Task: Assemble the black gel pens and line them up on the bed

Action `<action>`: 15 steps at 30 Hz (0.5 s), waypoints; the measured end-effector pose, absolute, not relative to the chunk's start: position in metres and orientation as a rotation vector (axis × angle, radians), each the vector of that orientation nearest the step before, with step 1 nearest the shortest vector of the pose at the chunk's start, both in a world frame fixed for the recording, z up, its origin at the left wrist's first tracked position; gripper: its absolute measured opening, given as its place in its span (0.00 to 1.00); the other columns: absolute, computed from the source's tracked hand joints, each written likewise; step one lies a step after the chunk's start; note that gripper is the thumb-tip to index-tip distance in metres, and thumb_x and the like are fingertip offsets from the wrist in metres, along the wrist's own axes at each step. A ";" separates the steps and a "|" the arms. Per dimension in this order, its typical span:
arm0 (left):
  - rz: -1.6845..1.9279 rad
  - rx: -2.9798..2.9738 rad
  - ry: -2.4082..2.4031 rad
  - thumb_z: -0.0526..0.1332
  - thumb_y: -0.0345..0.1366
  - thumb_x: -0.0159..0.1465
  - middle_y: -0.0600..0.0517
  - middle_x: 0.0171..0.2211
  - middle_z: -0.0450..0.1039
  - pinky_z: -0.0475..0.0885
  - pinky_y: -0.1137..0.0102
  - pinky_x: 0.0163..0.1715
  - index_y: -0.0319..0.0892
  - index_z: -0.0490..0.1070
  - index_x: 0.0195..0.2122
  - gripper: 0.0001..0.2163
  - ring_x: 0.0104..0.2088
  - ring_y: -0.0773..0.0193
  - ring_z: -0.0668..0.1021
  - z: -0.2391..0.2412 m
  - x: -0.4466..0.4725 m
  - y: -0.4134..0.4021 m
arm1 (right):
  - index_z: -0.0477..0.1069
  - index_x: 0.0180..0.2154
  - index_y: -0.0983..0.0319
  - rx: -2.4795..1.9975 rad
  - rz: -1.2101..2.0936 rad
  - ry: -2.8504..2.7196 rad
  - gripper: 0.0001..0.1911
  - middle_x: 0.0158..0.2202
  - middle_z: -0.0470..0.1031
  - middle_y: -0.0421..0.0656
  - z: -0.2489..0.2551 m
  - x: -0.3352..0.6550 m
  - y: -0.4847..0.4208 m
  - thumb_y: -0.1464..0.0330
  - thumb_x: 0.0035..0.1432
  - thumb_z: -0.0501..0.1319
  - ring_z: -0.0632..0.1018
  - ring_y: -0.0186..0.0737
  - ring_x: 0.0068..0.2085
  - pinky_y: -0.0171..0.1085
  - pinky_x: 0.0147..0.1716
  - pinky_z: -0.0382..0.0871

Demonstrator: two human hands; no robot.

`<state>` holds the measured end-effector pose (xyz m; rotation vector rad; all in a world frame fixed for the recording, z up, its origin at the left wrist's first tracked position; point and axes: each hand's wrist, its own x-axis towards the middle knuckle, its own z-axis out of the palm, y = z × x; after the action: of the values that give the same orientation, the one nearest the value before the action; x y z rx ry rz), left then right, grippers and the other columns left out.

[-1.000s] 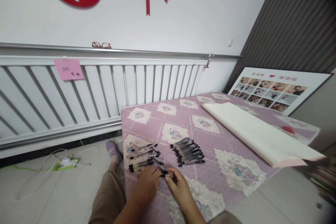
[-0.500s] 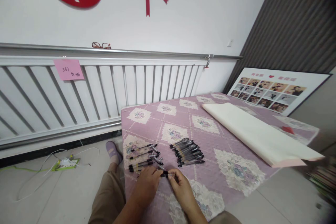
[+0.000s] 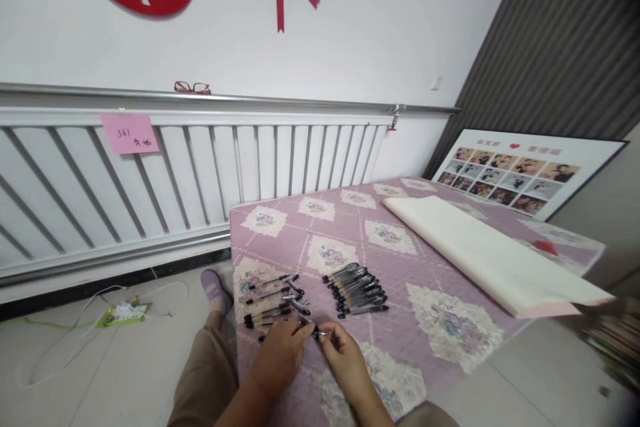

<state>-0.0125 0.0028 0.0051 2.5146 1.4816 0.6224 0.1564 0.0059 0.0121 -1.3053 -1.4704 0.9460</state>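
Close to the table's near edge, my left hand (image 3: 281, 353) is closed around a dark pen part (image 3: 311, 328), with its fingers pressed together. My right hand (image 3: 344, 352) pinches the slim end of a pen right beside it, so the two hands almost meet. Fingers hide most of what they hold. Just beyond my left hand lie several loose pens (image 3: 267, 311) and some black pen caps (image 3: 296, 285). A neat row of capped black pens (image 3: 357, 290) lies beyond my right hand, slanted side by side.
A purple flowered cloth (image 3: 345, 227) covers the table. Folded cream paper (image 3: 480, 253) lies on the right, with a photo board (image 3: 525, 170) behind it. A white radiator (image 3: 215, 173) runs along the wall. On the floor at left sits a power strip (image 3: 125, 313) with cables.
My left fingers have shifted slightly around the dark pen part, and more of it shows between my hands. The pens on the table lie as before.
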 end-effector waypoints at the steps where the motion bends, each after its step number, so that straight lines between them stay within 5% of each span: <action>1: 0.615 2.524 1.472 0.51 0.25 0.63 0.50 0.40 0.70 0.67 0.67 0.40 0.50 0.64 0.55 0.21 0.39 0.61 0.72 0.006 -0.012 0.003 | 0.72 0.31 0.60 -1.303 0.944 -1.479 0.08 0.28 0.75 0.41 0.013 0.156 0.006 0.63 0.52 0.58 0.75 0.41 0.32 0.36 0.34 0.67; 15: 0.604 2.496 1.538 0.50 0.24 0.63 0.50 0.43 0.70 0.68 0.67 0.41 0.51 0.65 0.54 0.21 0.40 0.61 0.73 0.007 -0.012 0.003 | 0.73 0.32 0.61 -1.305 0.863 -1.321 0.13 0.30 0.77 0.44 0.004 0.159 0.006 0.58 0.51 0.60 0.76 0.43 0.34 0.38 0.37 0.70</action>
<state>-0.0115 0.0032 0.0073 2.4959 1.5382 0.6042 0.1594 0.0059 0.0037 -1.3046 -1.3207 0.8630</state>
